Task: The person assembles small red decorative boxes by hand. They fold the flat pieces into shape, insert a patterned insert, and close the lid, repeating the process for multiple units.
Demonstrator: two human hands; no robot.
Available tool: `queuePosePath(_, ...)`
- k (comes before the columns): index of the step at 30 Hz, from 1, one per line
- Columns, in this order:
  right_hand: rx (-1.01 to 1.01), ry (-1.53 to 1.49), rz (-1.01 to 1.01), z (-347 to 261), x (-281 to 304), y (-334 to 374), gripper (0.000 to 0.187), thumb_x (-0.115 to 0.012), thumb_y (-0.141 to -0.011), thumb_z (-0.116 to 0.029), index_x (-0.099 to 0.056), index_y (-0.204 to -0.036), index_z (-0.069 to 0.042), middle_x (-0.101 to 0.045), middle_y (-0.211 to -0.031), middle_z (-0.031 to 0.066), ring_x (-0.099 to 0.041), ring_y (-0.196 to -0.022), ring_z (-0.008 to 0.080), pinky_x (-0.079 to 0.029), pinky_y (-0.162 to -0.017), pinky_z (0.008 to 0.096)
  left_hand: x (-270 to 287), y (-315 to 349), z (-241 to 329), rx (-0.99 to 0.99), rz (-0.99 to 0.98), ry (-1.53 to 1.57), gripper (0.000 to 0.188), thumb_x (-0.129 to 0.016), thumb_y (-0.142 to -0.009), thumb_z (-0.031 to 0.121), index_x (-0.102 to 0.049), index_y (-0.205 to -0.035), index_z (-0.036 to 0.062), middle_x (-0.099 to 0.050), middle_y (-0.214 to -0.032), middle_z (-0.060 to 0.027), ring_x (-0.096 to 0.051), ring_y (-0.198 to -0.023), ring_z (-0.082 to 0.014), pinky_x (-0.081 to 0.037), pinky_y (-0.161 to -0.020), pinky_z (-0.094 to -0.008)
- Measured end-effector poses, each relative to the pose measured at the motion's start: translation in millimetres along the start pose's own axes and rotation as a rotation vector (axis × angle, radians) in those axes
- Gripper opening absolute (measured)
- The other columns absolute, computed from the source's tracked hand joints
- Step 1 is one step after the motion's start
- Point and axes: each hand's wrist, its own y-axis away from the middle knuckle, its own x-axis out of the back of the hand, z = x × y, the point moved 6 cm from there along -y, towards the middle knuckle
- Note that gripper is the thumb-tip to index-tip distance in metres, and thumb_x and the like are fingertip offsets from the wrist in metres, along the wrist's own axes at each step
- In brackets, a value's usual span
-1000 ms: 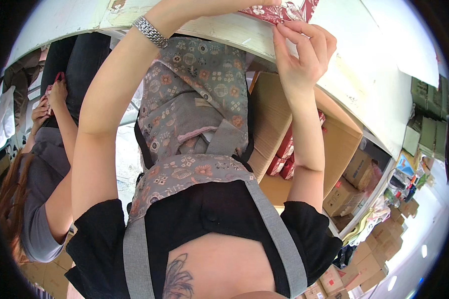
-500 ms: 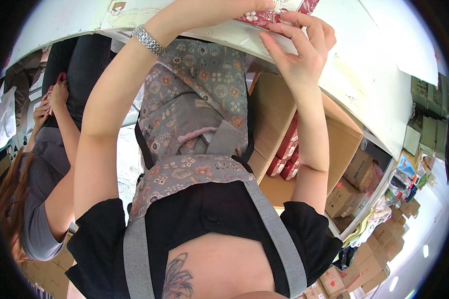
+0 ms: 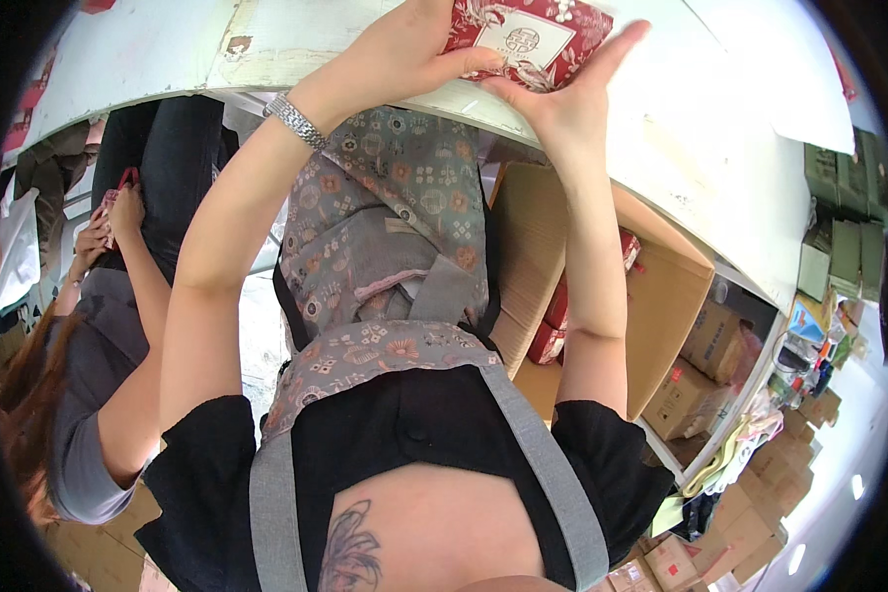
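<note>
A red gift box (image 3: 584,28) with white floral print and a pale square label lies on the white table near its front edge. My left hand (image 3: 426,47) holds its left side, the thumb lying along the near edge; the other fingers are partly cut off by the top of the picture. Around the near right corner of the box is my right hand (image 3: 574,104), its thumb at the near edge and a finger stretched along the right side. The remaining right fingers are hidden.
Below the table edge on the right stands an open cardboard box (image 3: 528,232) with several red patterned boxes (image 3: 555,321) inside. A co-worker (image 3: 94,296) sits at the left, holding a small red item. Stacked cartons (image 3: 750,493) fill the lower right.
The red gift box has come nearer, and its labelled top shows more fully. My right hand has moved from beside the box onto its near right corner.
</note>
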Motion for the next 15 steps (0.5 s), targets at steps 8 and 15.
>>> queuePosePath(8, -0.135, -0.357, -0.26, 24.5, -0.3, -3.3, 0.13, -0.093, -0.063, -0.025, -0.002, -0.153, -0.001, -0.035, -0.147, 0.0301, -0.045, -0.133, 0.0364, -0.042, -0.107, 0.0418, 0.9, 8.0, -5.0, -0.039, 0.093, -0.052, 0.057, -0.078, -0.084, 0.021, -0.044, -0.127, 0.0065, -0.052, -0.13, -0.0084, -0.053, -0.115, -0.0123, -0.048, -0.096, -0.0281)
queuePosePath(15, -0.22, -0.682, -0.256, 14.8, 0.9, -7.7, 0.057, -0.075, -0.086, -0.012, -0.048, -0.136, -0.003, -0.061, -0.124, 0.0119, -0.058, -0.116, 0.0195, -0.047, -0.099, 0.0332, 5.3, 6.3, 0.7, 0.037, 0.186, 0.484, 0.055, -0.078, -0.084, 0.017, -0.048, -0.128, 0.0058, -0.05, -0.136, -0.0108, -0.053, -0.117, -0.0143, -0.049, -0.096, -0.0288)
